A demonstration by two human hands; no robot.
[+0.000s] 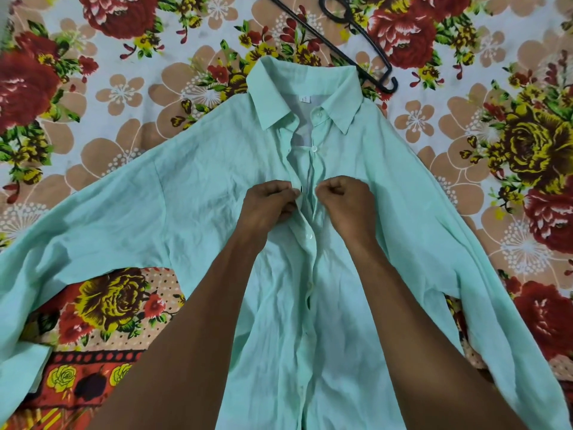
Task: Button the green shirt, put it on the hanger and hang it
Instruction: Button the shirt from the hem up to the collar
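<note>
On floral bed, L hand & R hand both pinch green shirt placket.

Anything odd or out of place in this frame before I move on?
Nothing stands out. The green shirt lies wrinkled but flat, both hands pinching its placket; the hanger waits beyond the collar on the floral sheet.

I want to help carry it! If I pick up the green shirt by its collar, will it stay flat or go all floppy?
Probably floppy: the green shirt lies wrinkled and draped on the flowered bedsheet. It looks thin, so likely light. The top is unbuttoned above the left hand and right hand, so it may gape there.
</note>
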